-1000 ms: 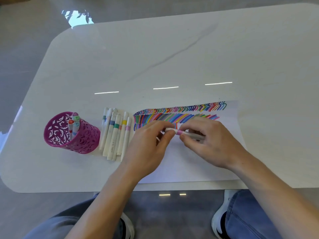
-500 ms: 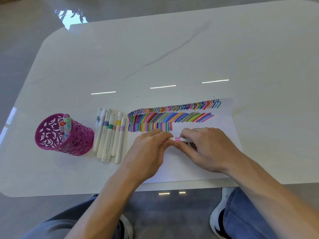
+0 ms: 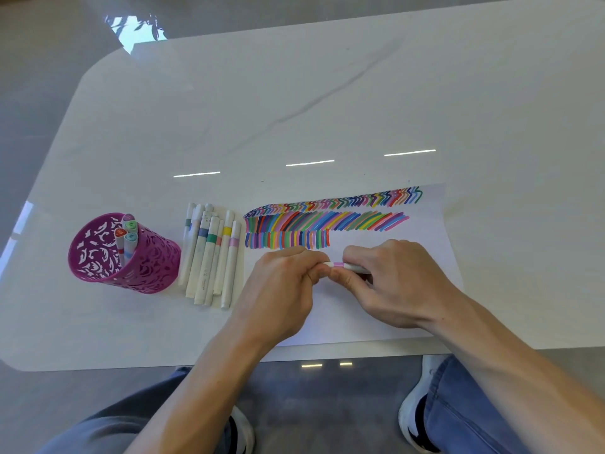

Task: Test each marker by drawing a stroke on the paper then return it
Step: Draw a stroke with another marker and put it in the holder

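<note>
A white marker with a pink band (image 3: 340, 265) lies level between both hands, just above the white paper (image 3: 425, 244). My left hand (image 3: 281, 290) pinches its left end, which the fingers hide. My right hand (image 3: 393, 280) grips the barrel on the right. The paper carries three rows of coloured strokes (image 3: 327, 221) along its far edge. Several white markers (image 3: 209, 253) lie side by side left of the paper. A magenta cut-out pen cup (image 3: 147, 267) further left holds several more markers.
The white marble table's (image 3: 294, 93) front edge runs just below the paper. My knees and shoes show beneath it. The table's far half is bare stone with light reflections.
Both hands with the marker have dropped slightly toward me, below the third row of strokes. The grip on the marker looks the same.
</note>
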